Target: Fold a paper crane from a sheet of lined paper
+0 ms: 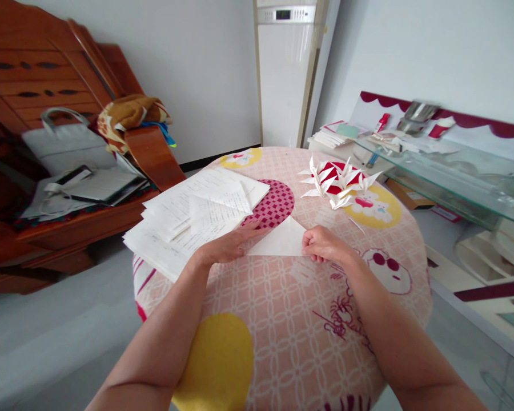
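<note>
A white sheet of paper (278, 241), folded into a triangle, lies on the table with its point facing away from me and its long edge towards me. My right hand (323, 244) is closed, pinching the triangle's right corner between thumb and fingers. At the left corner, my left hand (229, 244) rests low with its fingers stretched out, touching the paper. Just left of that hand is a loose stack of handwritten sheets (175, 222). Beyond my right hand, several white folded-paper cranes (319, 182) sit grouped around a red patch.
A patterned pink cloth covers the round table (261, 308). To the left stands a wooden bench (149, 162) holding a grey bag (62, 142), a laptop (105, 185) and a brown cloth. A glass shelf (462, 177) with clutter runs along the right. A tall white air conditioner (282, 85) stands behind.
</note>
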Demonstrator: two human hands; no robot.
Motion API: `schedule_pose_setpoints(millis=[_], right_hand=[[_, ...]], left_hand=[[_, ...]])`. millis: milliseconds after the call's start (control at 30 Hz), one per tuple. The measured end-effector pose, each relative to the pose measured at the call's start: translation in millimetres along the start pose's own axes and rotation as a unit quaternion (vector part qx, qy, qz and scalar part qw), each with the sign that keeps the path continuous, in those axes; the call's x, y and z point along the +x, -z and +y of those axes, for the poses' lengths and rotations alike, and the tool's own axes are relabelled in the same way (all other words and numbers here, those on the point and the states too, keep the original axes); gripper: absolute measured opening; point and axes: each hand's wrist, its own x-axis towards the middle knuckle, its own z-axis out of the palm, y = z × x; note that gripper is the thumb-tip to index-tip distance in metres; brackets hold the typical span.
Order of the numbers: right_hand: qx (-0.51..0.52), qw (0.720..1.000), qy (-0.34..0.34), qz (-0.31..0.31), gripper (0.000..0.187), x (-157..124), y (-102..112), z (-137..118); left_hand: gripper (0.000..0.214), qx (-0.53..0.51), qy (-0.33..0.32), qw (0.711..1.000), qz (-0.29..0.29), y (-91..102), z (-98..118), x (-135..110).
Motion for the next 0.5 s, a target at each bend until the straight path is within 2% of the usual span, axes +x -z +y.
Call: schedule_pose_setpoints(millis=[100, 167, 200, 333, 400, 500], right_hand=[[0.010, 1.000, 0.000, -0.002, 0.006, -0.2, 0.3, 0.0], [0.026, 1.000, 0.003, 0.009, 0.004, 0.7, 1.6, 1.7], [0.040, 0.999, 0.008, 0.027, 0.003, 1.7, 2.8, 3.2], [0.096, 0.979, 0.044, 0.174, 0.006, 7.9, 10.1, 12.5], [0.073, 0.965, 0.066, 0.242, 0.008, 11.1, 13.3, 17.4], [0.033, 0.962, 0.083, 0.260, 0.014, 15.0, 14.9, 21.8]], left_hand=[[0.060, -0.040, 0.073, 0.992, 0.090, -2.6, 5.4, 6.8], [0.048, -0.064, 0.141, 0.972, 0.176, -8.6, 13.6, 15.5], [0.042, -0.083, 0.158, 0.964, 0.198, -12.2, 18.4, 20.1], [0.036, -0.141, 0.159, 0.958, 0.194, -24.3, 32.8, 33.3], [0.036, -0.141, 0.169, 0.957, 0.189, -28.0, 34.9, 35.9], [0.042, -0.139, 0.169, 0.956, 0.194, -31.1, 34.9, 36.8]])
